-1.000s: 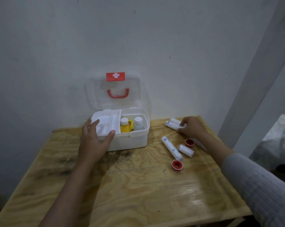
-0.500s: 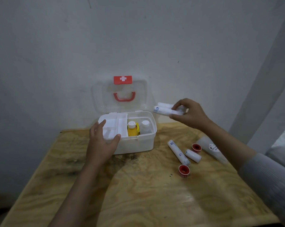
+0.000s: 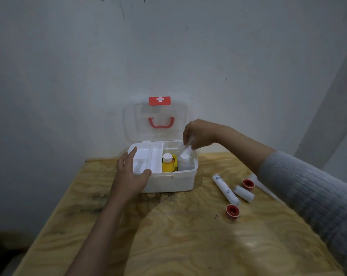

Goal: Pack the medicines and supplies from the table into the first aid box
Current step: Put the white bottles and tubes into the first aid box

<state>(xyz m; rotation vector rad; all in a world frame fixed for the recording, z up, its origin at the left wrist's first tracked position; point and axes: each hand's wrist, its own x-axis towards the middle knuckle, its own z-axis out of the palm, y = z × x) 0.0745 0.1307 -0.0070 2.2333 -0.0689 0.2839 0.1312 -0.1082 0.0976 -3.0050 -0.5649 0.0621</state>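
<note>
The white first aid box [image 3: 174, 182] stands open at the back of the table, its clear lid [image 3: 132, 124] with a red handle leaning on the wall. Inside are a white divider tray [image 3: 148, 158], a yellow bottle [image 3: 167, 165] and a clear bottle [image 3: 183, 161]. My left hand [image 3: 129, 176] grips the box's front left rim. My right hand [image 3: 198, 134] holds white bandage rolls [image 3: 184, 149] tilted down into the box's right side, above the clear bottle. On the table to the right lie a long bandage roll [image 3: 225, 189], a short one [image 3: 244, 193] and two red-cored tape rolls [image 3: 232, 211] [image 3: 248, 183].
The plywood table [image 3: 178, 236] ends at a white wall behind the box. A clear plastic packet [image 3: 257, 181] lies partly under my right forearm. A white post rises at the far right.
My right hand picked white bandage rolls off the table, lifted them and swung left, now lowering them into the box. My left hand stayed on the box.
</note>
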